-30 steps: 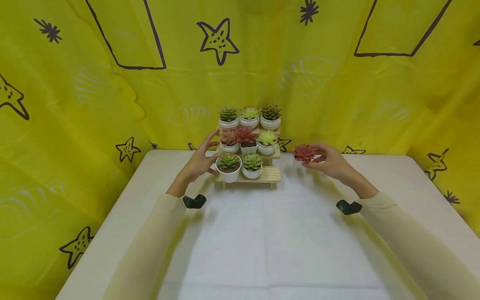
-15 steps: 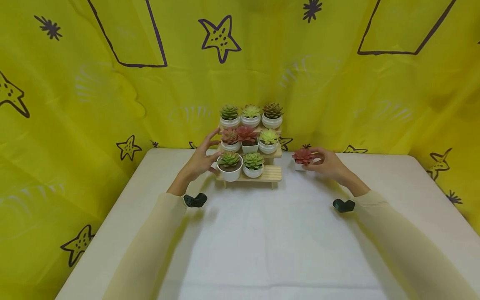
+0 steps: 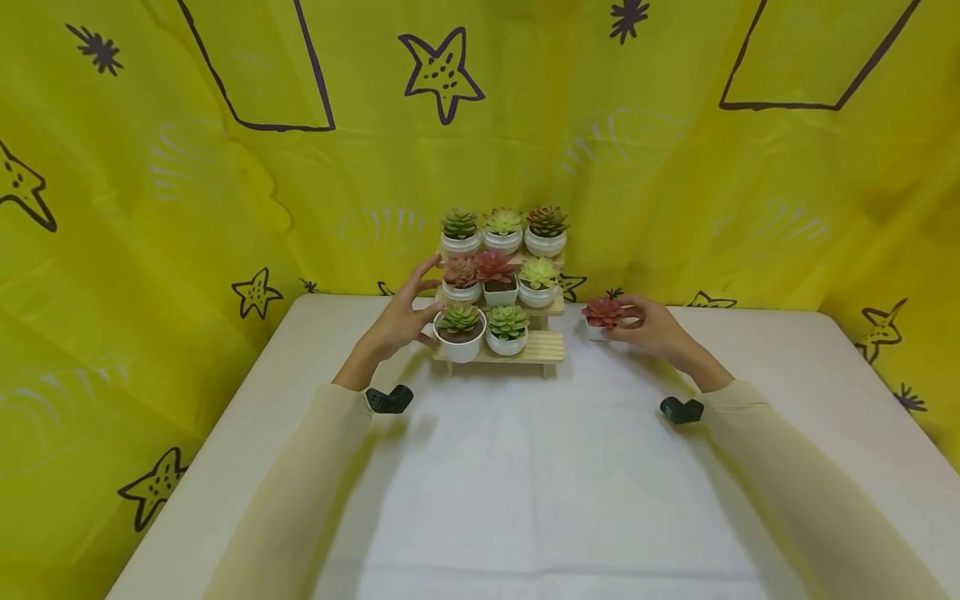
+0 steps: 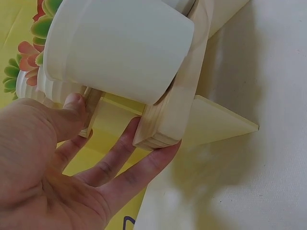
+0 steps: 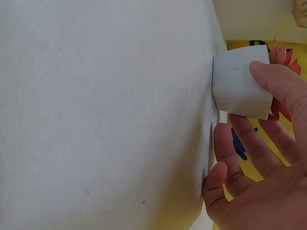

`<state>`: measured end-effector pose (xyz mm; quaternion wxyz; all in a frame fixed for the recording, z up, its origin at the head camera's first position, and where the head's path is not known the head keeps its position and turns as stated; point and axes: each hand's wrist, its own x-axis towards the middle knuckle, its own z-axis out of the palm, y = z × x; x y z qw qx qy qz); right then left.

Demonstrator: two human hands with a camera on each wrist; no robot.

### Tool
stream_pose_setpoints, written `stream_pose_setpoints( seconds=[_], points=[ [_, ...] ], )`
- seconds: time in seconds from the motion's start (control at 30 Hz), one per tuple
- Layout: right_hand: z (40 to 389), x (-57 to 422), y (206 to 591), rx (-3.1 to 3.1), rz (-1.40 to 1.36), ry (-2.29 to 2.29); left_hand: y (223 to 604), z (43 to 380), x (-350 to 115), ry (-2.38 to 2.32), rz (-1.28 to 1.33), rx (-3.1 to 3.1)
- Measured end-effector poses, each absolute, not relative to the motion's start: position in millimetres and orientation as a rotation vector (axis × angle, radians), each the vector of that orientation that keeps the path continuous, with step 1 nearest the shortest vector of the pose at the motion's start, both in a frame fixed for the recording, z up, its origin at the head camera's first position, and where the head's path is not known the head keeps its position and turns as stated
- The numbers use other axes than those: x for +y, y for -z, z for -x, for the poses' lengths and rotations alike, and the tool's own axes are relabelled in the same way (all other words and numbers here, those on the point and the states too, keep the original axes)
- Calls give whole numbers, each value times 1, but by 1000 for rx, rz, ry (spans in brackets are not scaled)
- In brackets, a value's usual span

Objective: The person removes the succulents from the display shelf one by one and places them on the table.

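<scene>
A three-tier wooden plant stand (image 3: 545, 346) holds several small potted succulents. My left hand (image 3: 397, 325) grips its left end. In the left wrist view, the thumb and one finger are at a middle-shelf board, while two other fingertips (image 4: 168, 151) touch the end of the lowest shelf. A green succulent in a round white pot (image 3: 460, 333) sits beside this hand. To the stand's right, my right hand (image 3: 656, 327) holds a red succulent (image 3: 602, 312) in a square white pot (image 5: 240, 86), thumb on its side. The pot is upright, its base right at the tabletop.
The stand's top tier carries three succulents, including a dark one (image 3: 547, 229). On the middle tier are two reddish plants and a yellow-green one (image 3: 538, 279). The white-covered table (image 3: 480, 475) ends at a yellow patterned curtain (image 3: 525, 108) behind.
My right hand has lowered the red succulent onto the tabletop and shifted it slightly left. The left hand has kept its hold on the stand. The head view has shifted a little.
</scene>
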<state>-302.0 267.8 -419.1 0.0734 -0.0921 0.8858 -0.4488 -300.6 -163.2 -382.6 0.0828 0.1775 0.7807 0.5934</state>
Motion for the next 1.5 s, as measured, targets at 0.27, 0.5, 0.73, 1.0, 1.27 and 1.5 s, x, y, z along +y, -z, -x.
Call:
stream_pose_setpoints(
  seconds=[0.27, 0.5, 0.73, 1.0, 1.27, 1.5],
  points=[
    [302, 269, 422, 2642, 280, 1349, 383, 300, -165, -1788, -528, 2313],
    [304, 270, 423, 2637, 262, 1342, 383, 300, -164, -1790, -509, 2313],
    [303, 270, 421, 2641, 252, 1325, 381, 299, -164, -1784, -520, 2320],
    [300, 270, 414, 2624, 272, 1285, 383, 300, -164, -1790, -521, 2316],
    [295, 276, 393, 2604, 345, 1167, 383, 300, -163, -1797, -510, 2319],
    [288, 282, 378, 2617, 408, 1051, 384, 300, -161, -1804, -481, 2344]
  ],
)
